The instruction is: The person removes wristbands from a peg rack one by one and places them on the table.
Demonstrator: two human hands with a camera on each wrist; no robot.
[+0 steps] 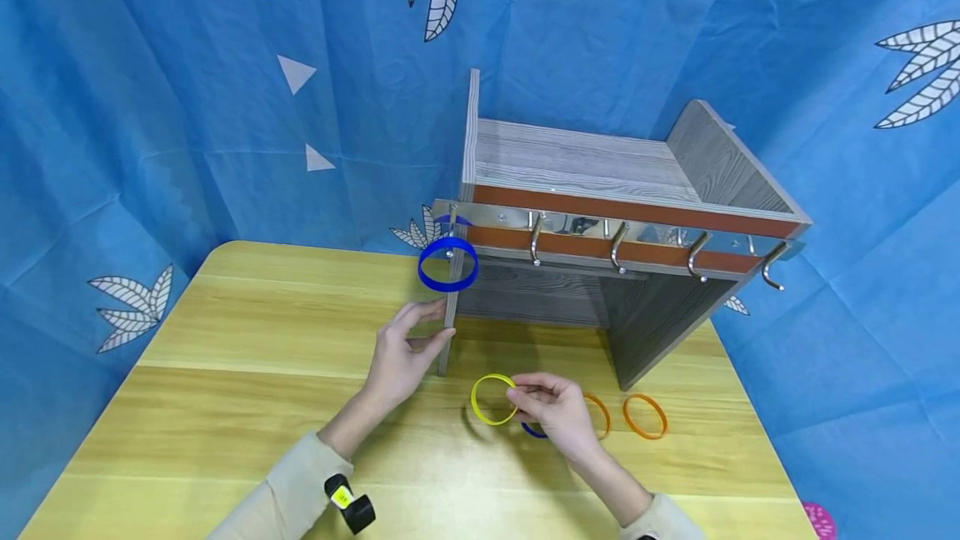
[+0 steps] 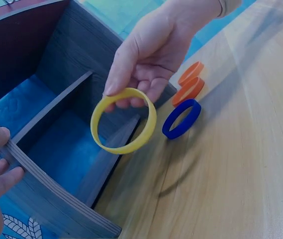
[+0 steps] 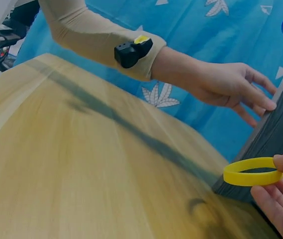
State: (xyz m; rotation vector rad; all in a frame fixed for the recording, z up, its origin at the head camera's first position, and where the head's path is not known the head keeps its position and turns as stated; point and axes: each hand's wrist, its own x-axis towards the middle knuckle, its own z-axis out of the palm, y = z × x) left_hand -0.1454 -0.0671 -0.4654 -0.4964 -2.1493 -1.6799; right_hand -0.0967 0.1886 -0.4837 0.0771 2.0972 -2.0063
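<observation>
A thin yellow wristband (image 1: pixel 476 409) is pinched between the thumb and fingers of my right hand (image 1: pixel 561 417). It is held above the table, in front of the grey wood-grain shelf (image 1: pixel 585 158). My left hand (image 1: pixel 396 358) grips the front edge of the shelf's left side panel (image 1: pixel 451 311), thumb on one side and fingers on the other. Above that hand, a blue wristband (image 1: pixel 447 287) hangs from the leftmost hook. Another blue wristband (image 2: pixel 169 131) lies on the table beyond the yellow one in the left wrist view, close to two orange wristbands (image 2: pixel 188 93).
A metal rail with several curved hooks (image 1: pixel 617 248) runs across the shelf front; those right of the leftmost hold no band. The wooden table (image 1: pixel 247 423) extends left and forward. A blue patterned cloth (image 1: pixel 187 90) hangs behind. A small black device (image 1: pixel 350 505) sits on the left sleeve.
</observation>
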